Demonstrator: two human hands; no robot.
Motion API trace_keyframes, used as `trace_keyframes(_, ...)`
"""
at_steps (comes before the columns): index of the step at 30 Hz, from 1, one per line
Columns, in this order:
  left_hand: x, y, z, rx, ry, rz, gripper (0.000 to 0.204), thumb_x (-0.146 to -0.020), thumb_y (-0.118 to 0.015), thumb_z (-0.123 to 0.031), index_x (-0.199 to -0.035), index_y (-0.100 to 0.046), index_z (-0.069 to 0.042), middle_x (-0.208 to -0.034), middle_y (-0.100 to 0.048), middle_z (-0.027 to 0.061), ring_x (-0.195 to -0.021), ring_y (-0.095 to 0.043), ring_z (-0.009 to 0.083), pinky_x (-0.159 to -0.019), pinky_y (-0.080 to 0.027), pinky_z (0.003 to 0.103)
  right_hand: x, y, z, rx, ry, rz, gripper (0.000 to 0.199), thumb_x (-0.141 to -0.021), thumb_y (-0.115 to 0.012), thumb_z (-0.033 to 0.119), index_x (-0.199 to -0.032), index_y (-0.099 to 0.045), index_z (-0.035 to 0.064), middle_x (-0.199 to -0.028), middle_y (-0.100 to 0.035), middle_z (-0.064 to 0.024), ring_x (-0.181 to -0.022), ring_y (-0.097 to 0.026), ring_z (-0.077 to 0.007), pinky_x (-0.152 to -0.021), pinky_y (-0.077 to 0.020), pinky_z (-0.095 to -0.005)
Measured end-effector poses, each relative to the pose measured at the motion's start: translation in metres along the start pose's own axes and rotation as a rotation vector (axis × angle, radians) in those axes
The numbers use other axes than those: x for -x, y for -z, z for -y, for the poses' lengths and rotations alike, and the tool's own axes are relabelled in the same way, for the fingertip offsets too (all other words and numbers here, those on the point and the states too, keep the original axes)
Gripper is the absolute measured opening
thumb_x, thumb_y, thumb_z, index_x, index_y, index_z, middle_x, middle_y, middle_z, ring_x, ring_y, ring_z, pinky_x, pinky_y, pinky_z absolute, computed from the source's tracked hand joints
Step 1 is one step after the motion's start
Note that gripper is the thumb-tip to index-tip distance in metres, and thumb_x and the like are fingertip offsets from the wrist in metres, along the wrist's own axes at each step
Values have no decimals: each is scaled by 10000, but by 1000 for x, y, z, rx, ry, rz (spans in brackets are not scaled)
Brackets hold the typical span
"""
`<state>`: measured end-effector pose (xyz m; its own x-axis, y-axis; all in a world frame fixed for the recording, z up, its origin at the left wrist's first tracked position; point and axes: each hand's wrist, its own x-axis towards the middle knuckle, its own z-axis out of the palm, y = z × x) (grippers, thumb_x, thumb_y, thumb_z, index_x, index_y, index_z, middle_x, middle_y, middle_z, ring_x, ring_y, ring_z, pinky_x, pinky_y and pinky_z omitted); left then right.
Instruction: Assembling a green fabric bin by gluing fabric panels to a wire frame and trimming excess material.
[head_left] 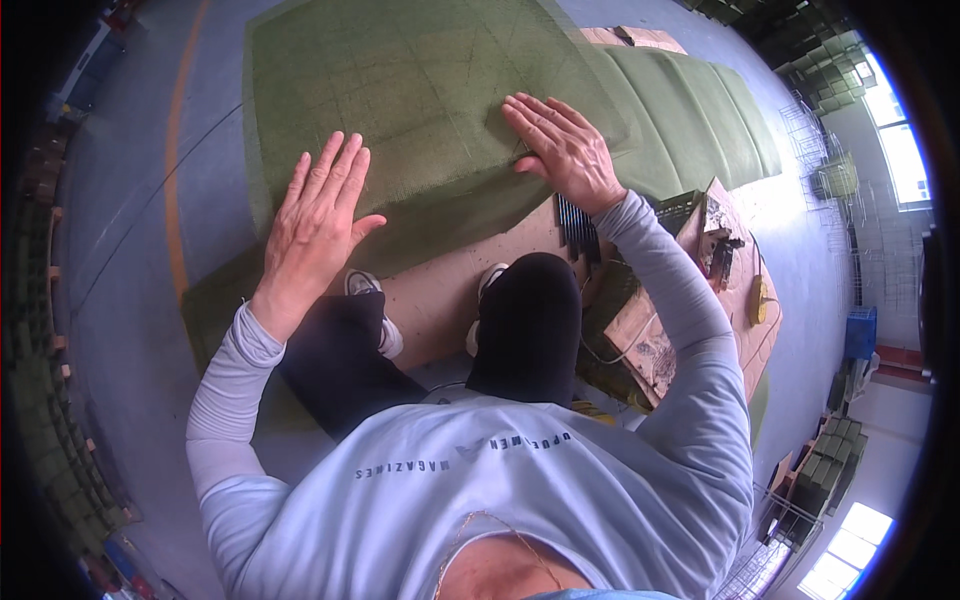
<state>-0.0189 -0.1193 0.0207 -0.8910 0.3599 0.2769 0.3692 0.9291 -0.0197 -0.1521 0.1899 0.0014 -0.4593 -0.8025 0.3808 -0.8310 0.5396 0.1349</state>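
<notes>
A large sheet of green mesh (420, 70) is spread in front of me, its near side bending down in a fold. My left hand (318, 220) lies flat at the sheet's near left part, fingers stretched out and thumb apart. Farther right, my right hand (565, 150) rests palm down on the mesh near its right side, fingers extended. Neither hand holds anything. Beyond the right hand, a second green piece with parallel ridges (680, 120) lies partly under the sheet.
Brown cardboard (450, 290) lies under my feet. Several dark rods (577, 230) sit right of my knees. At right, a cardboard-topped stand (640, 340) carries a dark tool (718, 250) and a yellow object (760, 300). Green stacks (830, 460) and wire racks line the right side.
</notes>
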Motion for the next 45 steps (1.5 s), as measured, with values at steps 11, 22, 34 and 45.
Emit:
trace_keyframes(11,-12,28,-19,8,-47,-47,901,-834,-398,-642,-1471,-236,-26,-1524,-261,119,-1420,-210,285,-1152,-190,478,-1,24,12,-79,31,-28,856,-876,-383,628,-1454,-245,10,-1474,-344,-171,-1377,-319,-286,-1124,-237,-485)
trace_keyframes(22,-56,-18,-41,111,-130,-25,792,-833,-640,-347,-1447,-276,-3,-1507,-292,136,-1410,-252,274,-1142,-246,442,-30,-6,46,-127,124,-139,696,-881,-480,504,-1337,-431,-20,-1329,-522,-144,-1250,-484,-269,-1029,-402,-386)
trace_keyframes(34,8,3,19,1,6,95,938,-800,-435,-695,-1459,-290,-44,-1520,-288,101,-1413,-242,278,-1153,-192,461,33,3,-49,-154,-194,-122,846,-892,-313,656,-1405,-345,-16,-1403,-431,-204,-1320,-389,-335,-1127,-262,-433)
trace_keyframes(45,6,14,17,81,-38,-31,928,-830,-389,-710,-1440,-311,-15,-1506,-295,151,-1409,-247,288,-1159,-185,457,5,33,-10,-14,7,-6,734,-893,-451,520,-1436,-332,41,-1454,-386,-158,-1363,-347,-293,-1127,-268,-427)
